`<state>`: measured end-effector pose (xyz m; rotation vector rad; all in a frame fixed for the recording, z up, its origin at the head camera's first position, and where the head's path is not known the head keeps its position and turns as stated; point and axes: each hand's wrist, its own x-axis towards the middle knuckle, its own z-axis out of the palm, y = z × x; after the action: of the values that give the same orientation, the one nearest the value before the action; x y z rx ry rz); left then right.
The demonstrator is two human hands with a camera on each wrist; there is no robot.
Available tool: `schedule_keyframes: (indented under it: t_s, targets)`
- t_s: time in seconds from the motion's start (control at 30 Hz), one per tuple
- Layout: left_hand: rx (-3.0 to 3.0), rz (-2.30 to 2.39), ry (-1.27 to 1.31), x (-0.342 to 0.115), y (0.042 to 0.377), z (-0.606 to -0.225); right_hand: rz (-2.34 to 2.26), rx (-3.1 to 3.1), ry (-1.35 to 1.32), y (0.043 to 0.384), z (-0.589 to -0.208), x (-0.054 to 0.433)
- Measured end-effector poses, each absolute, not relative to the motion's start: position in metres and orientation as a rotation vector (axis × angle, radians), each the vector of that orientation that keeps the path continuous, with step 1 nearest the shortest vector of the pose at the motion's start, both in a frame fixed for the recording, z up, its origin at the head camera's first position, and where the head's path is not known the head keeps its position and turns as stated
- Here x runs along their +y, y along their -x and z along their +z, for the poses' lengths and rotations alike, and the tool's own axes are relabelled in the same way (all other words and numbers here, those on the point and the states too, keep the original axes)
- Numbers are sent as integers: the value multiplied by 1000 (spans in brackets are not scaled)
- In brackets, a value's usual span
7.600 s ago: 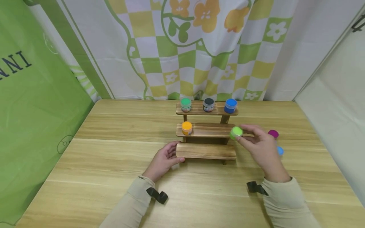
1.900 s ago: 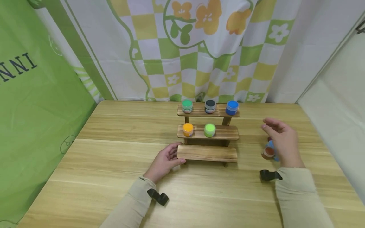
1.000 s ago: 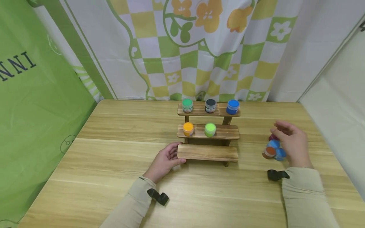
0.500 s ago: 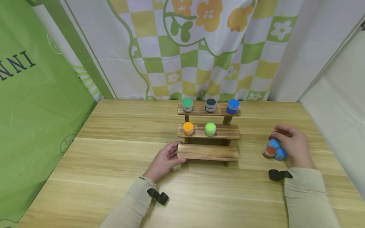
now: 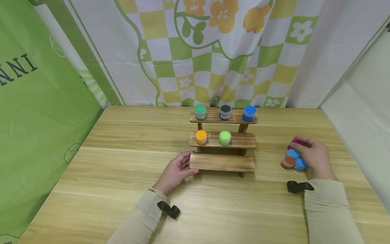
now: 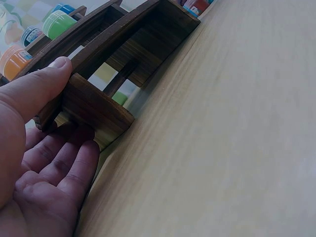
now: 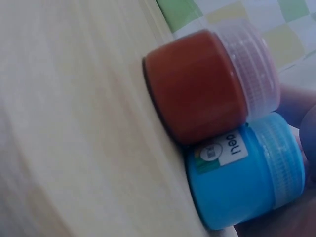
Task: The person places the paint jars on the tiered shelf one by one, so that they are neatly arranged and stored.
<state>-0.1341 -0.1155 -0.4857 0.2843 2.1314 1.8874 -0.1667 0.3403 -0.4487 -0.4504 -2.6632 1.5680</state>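
A three-tier wooden display stand (image 5: 222,162) is on the table. My left hand (image 5: 175,172) holds the left end of its lowest shelf; in the left wrist view the thumb lies on the shelf's edge, with the fingers by its end panel. At the right, my right hand (image 5: 317,157) pinches a magenta paint jar (image 5: 295,144) between thumb and fingers; the hand covers part of it. Right beside that hand stand two light blue jars (image 5: 293,154) and a brown jar (image 5: 287,162). The right wrist view shows the brown jar (image 7: 197,89) against a blue jar (image 7: 232,182).
On the top shelf stand a green jar (image 5: 200,112), a black jar (image 5: 225,112) and a dark blue jar (image 5: 249,114). The middle shelf bears an orange jar (image 5: 201,137) and a light green jar (image 5: 224,138). A patterned curtain (image 5: 210,78) hangs behind the table.
The light green jar went from my right hand onto the middle shelf. That hand then moved right to the loose jars and took hold of the magenta one. My left hand stayed at the stand.
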Motion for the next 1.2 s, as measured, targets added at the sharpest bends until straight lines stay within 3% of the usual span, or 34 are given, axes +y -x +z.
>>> schedule_keyframes:
  t_s: [0.67, 1.0, 1.2]
  targets:
    - [2124, 1892, -291, -116, 134, -485, 1578, -2635, 535, 165, -448, 339]
    - [2122, 1890, -310, -117, 134, -486, 1893, -2360, 622, 163, -440, 334]
    - [2112, 1895, -307, -117, 134, -484, 1757, -2450, 583, 162, -435, 335]
